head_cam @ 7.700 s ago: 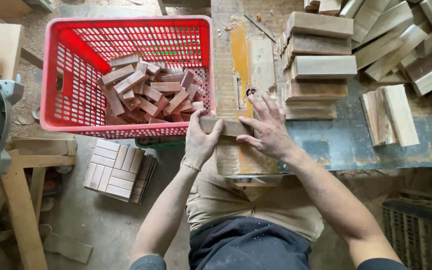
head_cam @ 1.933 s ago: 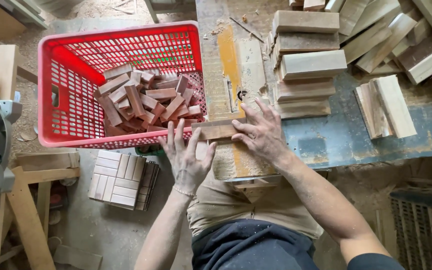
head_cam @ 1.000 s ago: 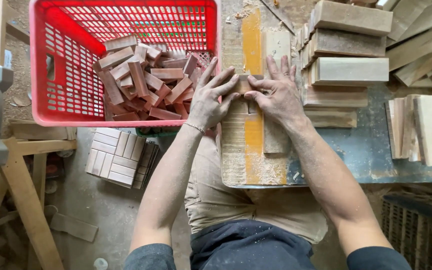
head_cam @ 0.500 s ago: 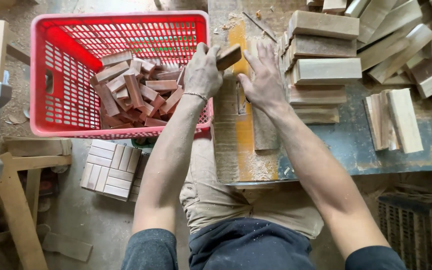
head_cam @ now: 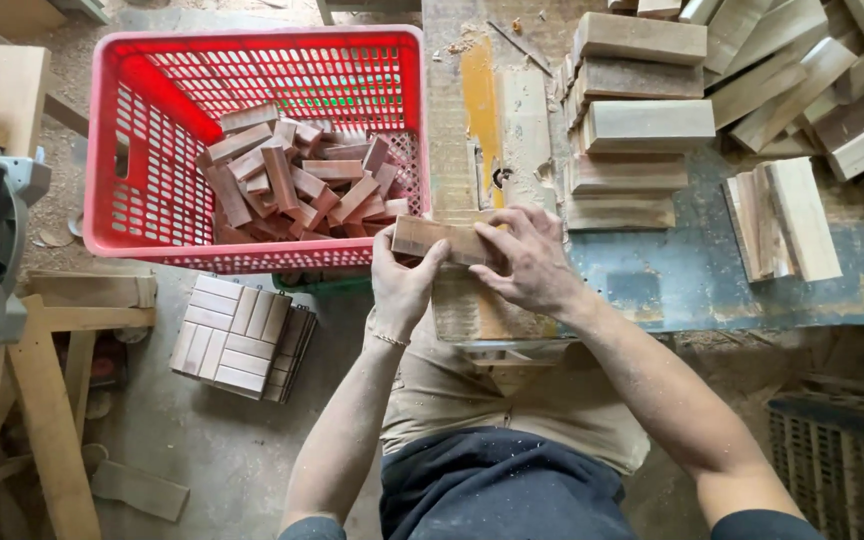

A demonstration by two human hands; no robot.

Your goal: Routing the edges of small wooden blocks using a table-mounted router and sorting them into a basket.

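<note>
Left hand (head_cam: 402, 285) and right hand (head_cam: 527, 265) both clamped on wood block (head_cam: 442, 240)

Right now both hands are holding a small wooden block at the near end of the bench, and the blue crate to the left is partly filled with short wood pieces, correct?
Not quite. The crate is red, not blue, as the head view shows. The rest holds: the left hand and right hand hold a small wooden block at the bench, and the crate holds short wood pieces.

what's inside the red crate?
The red plastic crate holds a loose heap of short reddish-brown wood blocks. Blocks underneath the heap and the floor there are covered.
</note>
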